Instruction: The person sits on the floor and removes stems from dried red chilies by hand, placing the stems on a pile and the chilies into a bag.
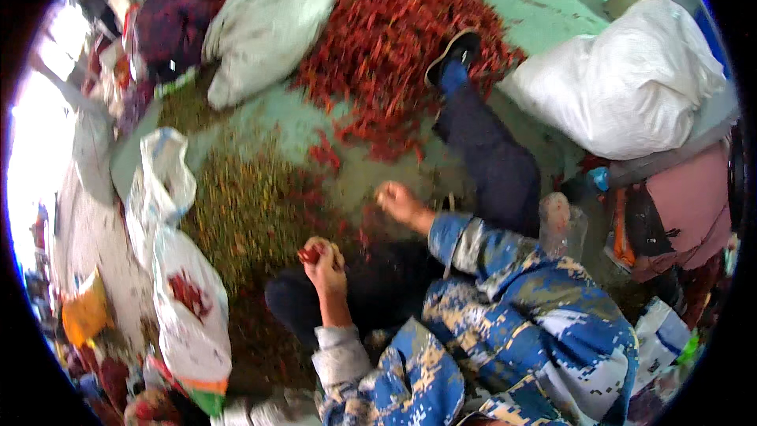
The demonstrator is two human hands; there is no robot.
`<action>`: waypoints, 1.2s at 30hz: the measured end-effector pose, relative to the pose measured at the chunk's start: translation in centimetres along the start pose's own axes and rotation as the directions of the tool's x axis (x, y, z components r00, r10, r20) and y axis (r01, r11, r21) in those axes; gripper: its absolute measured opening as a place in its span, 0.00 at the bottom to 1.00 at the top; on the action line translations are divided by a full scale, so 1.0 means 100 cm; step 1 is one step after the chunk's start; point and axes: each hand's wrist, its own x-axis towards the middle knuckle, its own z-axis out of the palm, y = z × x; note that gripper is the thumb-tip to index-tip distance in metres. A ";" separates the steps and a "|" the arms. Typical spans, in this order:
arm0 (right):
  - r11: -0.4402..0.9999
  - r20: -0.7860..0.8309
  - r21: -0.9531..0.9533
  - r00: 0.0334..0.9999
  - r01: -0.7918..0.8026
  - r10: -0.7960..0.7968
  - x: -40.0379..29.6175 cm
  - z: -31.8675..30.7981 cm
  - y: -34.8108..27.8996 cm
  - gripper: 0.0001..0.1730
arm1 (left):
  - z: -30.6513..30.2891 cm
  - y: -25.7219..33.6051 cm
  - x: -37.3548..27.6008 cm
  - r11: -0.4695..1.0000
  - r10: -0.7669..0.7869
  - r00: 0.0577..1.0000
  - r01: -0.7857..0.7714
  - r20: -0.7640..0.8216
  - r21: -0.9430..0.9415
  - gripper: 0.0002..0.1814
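Observation:
My left hand [326, 266] is raised over my dark-trousered lap, its fingers closed around some red chili peppers [310, 253]. To its right and farther forward, my right hand [401, 202] has curled fingers, and whether anything is between them is too blurred to tell. Ahead of both hands lies a big heap of red chili peppers [390, 53], with loose ones trailing towards me. A spread of greenish-brown chili stems [242, 207] covers the floor left of my hands. Beyond it, a white woven sack [195, 343] has a cluster of red chilies [189, 294] at its opening.
My outstretched leg [497, 154] reaches the heap's right edge. Full white sacks stand at the back left [272, 29] and right [621, 83]. Another person [171, 29] sits at the upper left. A pink cloth-like item [689, 207] and a clear plastic container [562, 225] are at my right.

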 end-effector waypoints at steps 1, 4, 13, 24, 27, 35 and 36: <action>0.981 -0.019 -0.194 1.000 0.005 -0.008 0.001 -0.005 -0.013 0.12 | -0.012 0.010 -0.008 1.000 -0.008 0.999 0.008 -0.052 -0.010 0.10; 0.788 0.143 -0.602 0.989 0.127 -0.050 -0.005 0.002 -0.049 0.19 | -0.038 0.022 -0.030 0.997 0.020 0.994 -0.027 -0.104 -0.069 0.13; 0.387 0.666 -0.640 0.731 0.663 -0.151 -0.021 0.047 -0.032 0.14 | -0.019 0.026 -0.023 0.984 -0.089 0.994 0.079 -0.059 -0.158 0.12; 0.978 0.297 -0.015 0.933 -0.206 0.201 -0.003 0.014 -0.051 0.15 | -0.021 0.018 -0.015 0.986 -0.167 0.985 0.166 -0.045 -0.028 0.06; 0.893 0.390 0.289 0.894 -0.345 0.219 -0.030 0.033 -0.075 0.10 | -0.015 0.016 -0.014 0.955 -0.267 0.962 0.272 -0.060 0.118 0.07; 0.884 0.419 0.350 0.896 -0.309 0.147 -0.062 0.071 -0.078 0.10 | -0.003 0.018 -0.014 0.849 -0.429 0.897 0.360 0.106 0.388 0.09; 0.917 0.394 0.305 0.911 -0.256 0.123 -0.062 0.071 -0.078 0.10 | -0.001 0.016 -0.014 0.853 -0.414 0.906 0.353 0.088 0.383 0.09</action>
